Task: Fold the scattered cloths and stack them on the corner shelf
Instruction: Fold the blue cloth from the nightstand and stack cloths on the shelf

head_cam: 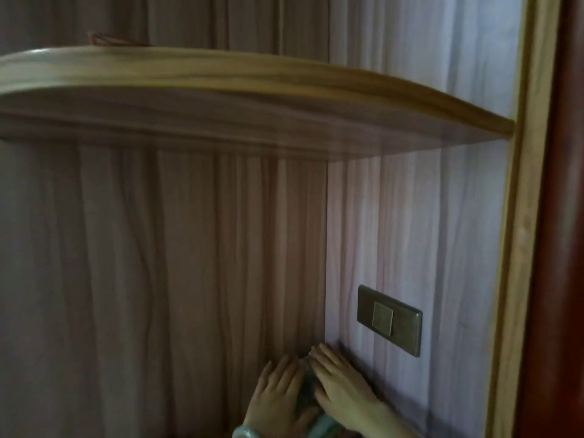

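Greenish cloth lies low in the corner where two wood-grain wall panels meet, at the bottom edge of the view. Only a narrow strip of it shows between the hands. That strip runs lengthwise from the near edge up toward the corner seam, its far end pointing into the corner. Its full outline is hidden, and so is the surface under it.

Both hands lie flat on the cloth, side by side and nearly touching, with fingers straight and aimed at the corner. The left hand covers the cloth's left part and has a pale bracelet at the wrist. The right hand covers the right part, just beside the right-hand panel.

A brass-coloured switch plate sits on that panel near the right hand. A curved wooden shelf spans the corner well above, with something reddish on top, too blurred to identify.
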{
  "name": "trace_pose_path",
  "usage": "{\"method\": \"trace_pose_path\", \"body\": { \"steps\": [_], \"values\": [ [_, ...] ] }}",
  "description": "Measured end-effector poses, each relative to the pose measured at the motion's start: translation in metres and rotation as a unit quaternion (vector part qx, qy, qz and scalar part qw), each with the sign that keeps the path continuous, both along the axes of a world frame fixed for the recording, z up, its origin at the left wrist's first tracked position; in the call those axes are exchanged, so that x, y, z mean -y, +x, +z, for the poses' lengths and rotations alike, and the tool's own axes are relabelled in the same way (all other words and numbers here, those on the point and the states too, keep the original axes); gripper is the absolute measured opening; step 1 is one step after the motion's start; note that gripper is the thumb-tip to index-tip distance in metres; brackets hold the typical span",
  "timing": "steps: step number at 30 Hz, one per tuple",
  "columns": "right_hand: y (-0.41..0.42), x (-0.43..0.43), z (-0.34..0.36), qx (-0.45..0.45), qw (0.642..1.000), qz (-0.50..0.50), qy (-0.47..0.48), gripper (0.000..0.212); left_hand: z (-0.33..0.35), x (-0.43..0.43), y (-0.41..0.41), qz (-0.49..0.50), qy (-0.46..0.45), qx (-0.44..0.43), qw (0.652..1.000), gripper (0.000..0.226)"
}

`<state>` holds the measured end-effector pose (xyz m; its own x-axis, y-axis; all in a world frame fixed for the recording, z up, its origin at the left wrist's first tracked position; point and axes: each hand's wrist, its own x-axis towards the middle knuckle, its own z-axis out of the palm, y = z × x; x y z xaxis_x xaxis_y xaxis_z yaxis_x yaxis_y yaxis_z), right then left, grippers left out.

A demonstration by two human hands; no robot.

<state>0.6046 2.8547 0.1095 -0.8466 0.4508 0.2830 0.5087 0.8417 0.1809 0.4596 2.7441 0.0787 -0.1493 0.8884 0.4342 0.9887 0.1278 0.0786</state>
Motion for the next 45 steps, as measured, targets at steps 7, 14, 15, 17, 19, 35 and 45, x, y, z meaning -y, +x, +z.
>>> {"method": "trace_pose_path", "body": {
  "steps": [7,14,15,17,19,35,45],
  "values": [
    [-0.001,-0.01,-0.016,0.012,0.994,0.003,-0.105,0.103,-0.012,0.002,-0.001,0.015,-0.122,0.006,0.992,0.094],
    [0.009,0.001,-0.027,0.044,0.993,-0.004,-0.107,0.125,-0.01,0.003,0.003,0.013,-0.151,0.041,0.988,0.125],
    [0.009,0.003,-0.03,0.059,0.993,-0.015,-0.105,0.119,-0.011,0.005,0.005,0.016,-0.146,0.022,0.989,0.127],
    [0.009,0.005,-0.026,0.077,0.993,-0.022,-0.083,0.101,0.0,0.014,0.014,0.002,-0.126,-0.022,0.992,0.111],
    [0.007,0.009,-0.015,0.075,0.996,-0.013,-0.055,0.075,0.011,0.027,0.021,0.01,-0.103,0.027,0.994,0.084],
    [-0.079,0.168,0.008,-0.193,0.796,0.076,-0.569,0.015,0.032,0.262,-0.045,0.344,0.075,0.373,0.858,0.03],
    [-0.124,0.199,-0.006,-0.101,0.764,-0.023,-0.637,0.049,0.001,0.285,-0.061,0.368,0.121,0.631,0.673,0.029]
  ]
}}
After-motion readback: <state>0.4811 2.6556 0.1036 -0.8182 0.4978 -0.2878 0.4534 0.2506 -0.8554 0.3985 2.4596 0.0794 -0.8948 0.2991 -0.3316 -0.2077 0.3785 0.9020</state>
